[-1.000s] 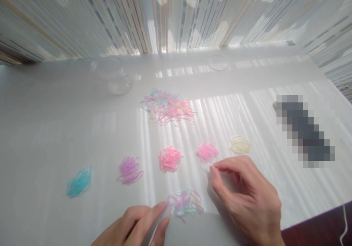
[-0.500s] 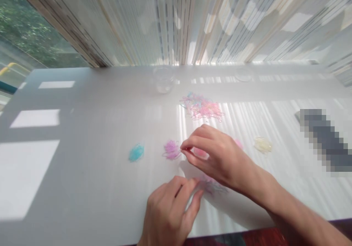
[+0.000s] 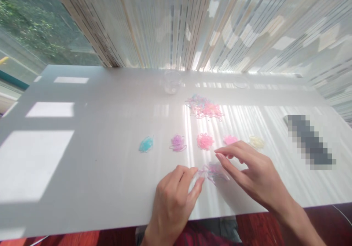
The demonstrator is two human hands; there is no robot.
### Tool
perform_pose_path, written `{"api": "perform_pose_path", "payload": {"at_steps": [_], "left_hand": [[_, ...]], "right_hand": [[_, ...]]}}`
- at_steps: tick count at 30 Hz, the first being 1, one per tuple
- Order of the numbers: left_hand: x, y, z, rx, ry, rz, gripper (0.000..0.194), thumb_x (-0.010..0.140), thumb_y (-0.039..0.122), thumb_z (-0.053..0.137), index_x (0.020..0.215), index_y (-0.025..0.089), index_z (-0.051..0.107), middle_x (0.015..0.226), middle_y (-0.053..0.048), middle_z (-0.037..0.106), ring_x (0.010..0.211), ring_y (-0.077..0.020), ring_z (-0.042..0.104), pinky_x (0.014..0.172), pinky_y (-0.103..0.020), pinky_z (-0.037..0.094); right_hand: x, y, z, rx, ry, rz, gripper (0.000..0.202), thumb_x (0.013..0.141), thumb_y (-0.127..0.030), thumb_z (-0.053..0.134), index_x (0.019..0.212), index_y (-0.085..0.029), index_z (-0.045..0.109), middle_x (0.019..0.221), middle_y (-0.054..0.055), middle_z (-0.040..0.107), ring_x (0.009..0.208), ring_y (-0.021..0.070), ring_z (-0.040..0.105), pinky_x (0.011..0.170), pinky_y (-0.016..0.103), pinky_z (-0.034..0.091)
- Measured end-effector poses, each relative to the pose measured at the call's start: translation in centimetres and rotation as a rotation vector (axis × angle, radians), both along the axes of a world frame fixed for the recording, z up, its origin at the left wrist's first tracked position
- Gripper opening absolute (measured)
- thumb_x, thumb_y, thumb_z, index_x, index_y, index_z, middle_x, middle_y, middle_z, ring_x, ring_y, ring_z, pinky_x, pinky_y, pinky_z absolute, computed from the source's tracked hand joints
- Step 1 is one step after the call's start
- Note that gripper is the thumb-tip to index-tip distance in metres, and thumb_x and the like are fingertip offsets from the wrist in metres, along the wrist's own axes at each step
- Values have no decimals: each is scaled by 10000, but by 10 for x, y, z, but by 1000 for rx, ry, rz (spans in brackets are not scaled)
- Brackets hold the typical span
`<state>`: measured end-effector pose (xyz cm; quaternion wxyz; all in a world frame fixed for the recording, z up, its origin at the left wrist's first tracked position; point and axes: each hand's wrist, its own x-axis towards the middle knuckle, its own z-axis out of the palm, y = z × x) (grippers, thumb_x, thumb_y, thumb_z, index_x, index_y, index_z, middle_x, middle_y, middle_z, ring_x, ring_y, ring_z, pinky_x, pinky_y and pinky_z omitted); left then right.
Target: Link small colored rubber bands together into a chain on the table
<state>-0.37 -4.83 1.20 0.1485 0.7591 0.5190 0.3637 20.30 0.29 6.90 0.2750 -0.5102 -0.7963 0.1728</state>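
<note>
My left hand [image 3: 176,194] rests at the table's near side, thumb and forefinger closed on the left end of a loose bunch of lilac and bluish rubber bands [image 3: 217,173]. Just above that bunch is my right hand [image 3: 247,167], its thumb and forefinger tips slightly apart with nothing visible between them. Beyond the hands runs a row of small single-colour piles: blue bands [image 3: 146,144], purple bands [image 3: 178,143], coral-pink bands [image 3: 205,141], bright pink bands [image 3: 230,140] and pale yellow bands [image 3: 256,141]. My right hand partly covers the bright pink pile's lower edge.
A larger mixed pile of bands [image 3: 206,107] lies farther back. Behind it are a clear round container [image 3: 172,82] and a clear lid [image 3: 242,83]. A pixelated dark object [image 3: 309,139] lies at right. A striped curtain [image 3: 165,25] hangs along the white table's [image 3: 110,187] far edge.
My right hand has moved right and back from the purple pile to above the lilac bunch, its pinch loosening. The coral-pink pile is now uncovered. The camera view has shifted a little.
</note>
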Motion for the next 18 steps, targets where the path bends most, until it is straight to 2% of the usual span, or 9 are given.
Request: {"api": "perform_pose_path", "payload": {"at_steps": [4, 7, 13, 18], "left_hand": [[-1, 1, -1, 15, 29, -6, 107, 975, 209, 658, 1079, 192, 671, 811, -10, 670, 703, -172, 673, 675, -292, 538], [-3, 2, -1, 27, 52, -28, 82, 978, 216, 658, 1052, 191, 680, 801, -5, 670, 703, -163, 669, 673, -279, 524], [-6, 2, 2, 0, 66, -47, 69, 964, 220, 676, 1027, 198, 692, 810, -2, 682, 713, -154, 662, 685, -266, 507], [-4, 3, 6, -3, 93, -68, 50, 971, 181, 658, 965, 212, 697, 768, 21, 681, 689, -133, 654, 667, -250, 476]], "right_hand": [[14, -30, -19, -4, 86, -59, 100, 986, -179, 610, 979, -214, 703, 798, 24, 667, 715, 168, 645, 638, 277, 532], [12, -40, -31, 10, 181, -49, 121, 983, -139, 605, 1021, -207, 698, 830, 31, 672, 750, 168, 648, 668, 281, 534], [5, -40, -46, 39, 279, 4, 132, 978, -111, 607, 1024, -198, 696, 848, 38, 675, 793, 176, 629, 700, 298, 528], [7, -37, -47, 25, 325, 7, 134, 986, -122, 594, 1001, -189, 709, 814, 39, 665, 761, 180, 616, 677, 309, 520]]}}
